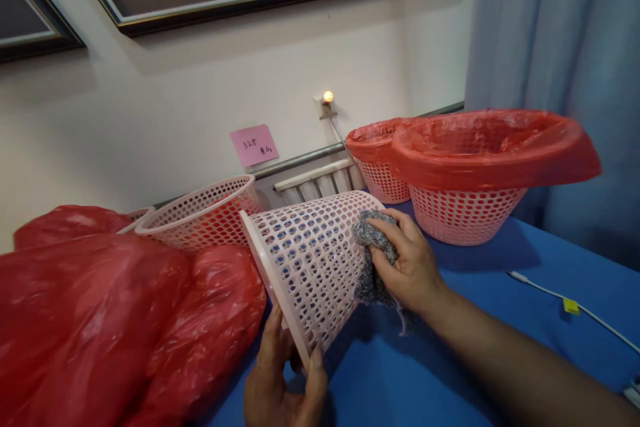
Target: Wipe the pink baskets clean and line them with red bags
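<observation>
1. While the left hand (285, 380) grips the basket (313, 257) by its rim, fingers and thumb partly curled around the edge, the right hand (413, 263) presses a cloth (373, 257) to its side near the base, fingers bent over the bunched fabric.
2. Basket sits between the hands, above the table (385, 373); can't tell if it touches.
3. Containers, right: front bin (465, 210) and rear bin (387, 177), each lined with a red bag folded over the rim.
4. Containers, left: white bin (200, 213), no bag over its rim; red shows through the holes, can't tell if inside. Red bags (100, 333) heaped in front of it.
5. Basket look: pale pink, rows of oval holes, plain thick rim, tipped on its side, mouth toward lower left.
6. Cloth: grey, speckled, loose threads hanging.
</observation>
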The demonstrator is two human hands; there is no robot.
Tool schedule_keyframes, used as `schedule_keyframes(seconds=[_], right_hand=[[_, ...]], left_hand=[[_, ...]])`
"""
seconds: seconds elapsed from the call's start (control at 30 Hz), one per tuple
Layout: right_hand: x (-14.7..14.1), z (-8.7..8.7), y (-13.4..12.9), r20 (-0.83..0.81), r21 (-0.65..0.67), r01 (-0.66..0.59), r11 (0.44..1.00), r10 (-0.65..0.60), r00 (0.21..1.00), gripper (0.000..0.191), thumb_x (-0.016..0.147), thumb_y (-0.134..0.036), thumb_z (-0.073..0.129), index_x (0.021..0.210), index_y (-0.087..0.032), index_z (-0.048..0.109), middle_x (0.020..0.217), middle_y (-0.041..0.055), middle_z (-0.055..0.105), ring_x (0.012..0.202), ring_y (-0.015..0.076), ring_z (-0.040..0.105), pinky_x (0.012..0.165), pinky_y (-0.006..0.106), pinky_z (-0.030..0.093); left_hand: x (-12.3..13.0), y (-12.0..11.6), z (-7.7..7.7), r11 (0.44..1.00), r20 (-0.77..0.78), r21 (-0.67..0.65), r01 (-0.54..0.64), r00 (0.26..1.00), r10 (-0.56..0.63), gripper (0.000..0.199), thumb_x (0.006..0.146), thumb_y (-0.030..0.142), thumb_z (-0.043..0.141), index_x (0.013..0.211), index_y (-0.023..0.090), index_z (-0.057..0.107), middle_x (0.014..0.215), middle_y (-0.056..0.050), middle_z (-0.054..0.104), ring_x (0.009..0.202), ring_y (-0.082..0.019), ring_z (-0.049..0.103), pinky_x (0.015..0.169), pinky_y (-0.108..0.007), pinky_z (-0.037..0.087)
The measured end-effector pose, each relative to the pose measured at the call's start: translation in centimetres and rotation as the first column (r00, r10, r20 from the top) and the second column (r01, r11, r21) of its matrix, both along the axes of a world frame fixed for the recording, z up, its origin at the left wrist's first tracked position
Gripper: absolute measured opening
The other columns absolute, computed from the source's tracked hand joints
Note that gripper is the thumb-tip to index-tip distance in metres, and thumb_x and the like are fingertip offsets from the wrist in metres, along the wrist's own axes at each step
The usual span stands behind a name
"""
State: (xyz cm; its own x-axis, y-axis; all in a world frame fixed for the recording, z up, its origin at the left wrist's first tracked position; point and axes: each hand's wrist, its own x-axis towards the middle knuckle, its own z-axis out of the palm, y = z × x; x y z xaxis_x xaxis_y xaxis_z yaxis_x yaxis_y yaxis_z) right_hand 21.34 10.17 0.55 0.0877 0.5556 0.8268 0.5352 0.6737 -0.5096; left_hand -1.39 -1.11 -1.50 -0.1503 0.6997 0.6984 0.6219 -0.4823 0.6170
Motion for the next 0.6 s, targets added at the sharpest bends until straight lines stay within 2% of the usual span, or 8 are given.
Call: schedule_keyframes(seconds=[0.1, 0.2, 0.27, 0.3, 0.37, 0.47, 0.53, 0.6], right_hand=[[-1.1, 0.3, -2.3, 0.125, 0.142, -0.147, 0.979, 0.130, 0.984, 0.052, 0.087, -0.016, 0.059, 0.139, -0.018, 0.064, 0.144, 0.0185, 0.057, 0.129, 0.0326, 0.062, 0.105, 0.054, 0.059], [-2.9, 0.5, -5.6, 0.259, 0.327, -0.356, 0.875, 0.279, 0.924, 0.044, 0.091, -0.023, 0.057, 0.133, -0.020, 0.066, 0.139, 0.0145, 0.062, 0.112, 0.0263, 0.067, 0.091, 0.043, 0.065], [-3.5, 0.4, -6.5, 0.288, 0.363, -0.411, 0.836, 0.319, 0.903, 0.040, 0.093, -0.026, 0.056, 0.130, -0.021, 0.067, 0.134, 0.0119, 0.065, 0.104, 0.0242, 0.068, 0.085, 0.040, 0.066], [-3.4, 0.4, -6.3, 0.282, 0.343, -0.407, 0.846, 0.321, 0.904, 0.041, 0.092, -0.025, 0.056, 0.131, -0.021, 0.067, 0.135, 0.0120, 0.066, 0.105, 0.0246, 0.069, 0.087, 0.041, 0.066], [-2.6, 0.3, -4.7, 0.228, 0.252, -0.334, 0.908, 0.280, 0.933, 0.047, 0.089, -0.020, 0.057, 0.136, -0.020, 0.065, 0.140, 0.0146, 0.063, 0.117, 0.0279, 0.067, 0.096, 0.047, 0.064], [-0.5, -0.1, -1.0, 0.065, 0.068, -0.077, 0.995, 0.073, 0.995, 0.049, 0.087, -0.014, 0.060, 0.134, -0.022, 0.067, 0.142, 0.0159, 0.061, 0.127, 0.0325, 0.064, 0.106, 0.058, 0.059], [0.6, -0.3, 0.9, -0.011, -0.028, 0.047, 0.999, -0.047, 0.999, 0.046, 0.087, -0.013, 0.061, 0.131, -0.024, 0.069, 0.140, 0.0151, 0.062, 0.127, 0.0340, 0.065, 0.107, 0.061, 0.057], [1.0, -0.4, 1.6, -0.027, -0.057, 0.078, 0.995, -0.079, 0.996, 0.045, 0.088, -0.014, 0.061, 0.130, -0.025, 0.070, 0.139, 0.0148, 0.062, 0.125, 0.0340, 0.066, 0.107, 0.060, 0.058]], left_hand=[[-0.5, -0.2, -0.4, 1.000, -0.029, 0.003, -0.024, 0.999, 0.024, 0.071, 0.092, 0.026, 0.075, 0.158, 0.023, 0.051, 0.118, -0.009, 0.084, 0.087, -0.024, 0.082, 0.068, -0.029, 0.069], [-1.4, -0.3, -1.1, 0.996, -0.123, 0.094, -0.011, 0.992, 0.023, 0.069, 0.089, 0.028, 0.079, 0.154, 0.022, 0.058, 0.125, -0.011, 0.081, 0.101, -0.028, 0.082, 0.081, -0.034, 0.070], [-1.7, -0.3, -1.2, 0.989, -0.199, 0.150, 0.011, 0.980, 0.020, 0.066, 0.090, 0.025, 0.078, 0.153, 0.024, 0.059, 0.134, -0.012, 0.077, 0.107, -0.029, 0.080, 0.085, -0.035, 0.069], [-1.6, -0.2, -1.2, 0.988, -0.228, 0.154, 0.015, 0.974, 0.021, 0.067, 0.091, 0.023, 0.076, 0.155, 0.025, 0.057, 0.135, -0.012, 0.077, 0.104, -0.027, 0.080, 0.083, -0.033, 0.068], [-1.1, 0.1, -0.7, 0.991, -0.246, 0.132, -0.006, 0.968, 0.039, 0.072, 0.092, 0.019, 0.074, 0.160, 0.029, 0.051, 0.128, -0.009, 0.078, 0.089, -0.020, 0.078, 0.072, -0.027, 0.065], [-0.1, 0.4, 0.4, 0.995, -0.286, 0.093, -0.032, 0.956, 0.057, 0.079, 0.093, 0.019, 0.074, 0.165, 0.031, 0.042, 0.112, -0.004, 0.079, 0.072, -0.013, 0.070, 0.064, -0.022, 0.060], [0.2, 0.5, 0.8, 0.996, -0.282, 0.085, -0.030, 0.958, 0.053, 0.080, 0.094, 0.019, 0.072, 0.166, 0.032, 0.040, 0.107, -0.003, 0.078, 0.070, -0.012, 0.068, 0.064, -0.022, 0.060], [0.3, 0.3, 0.7, 0.998, -0.230, 0.066, -0.002, 0.973, 0.017, 0.078, 0.095, 0.019, 0.071, 0.165, 0.031, 0.040, 0.102, -0.002, 0.077, 0.070, -0.012, 0.068, 0.066, -0.022, 0.061]])
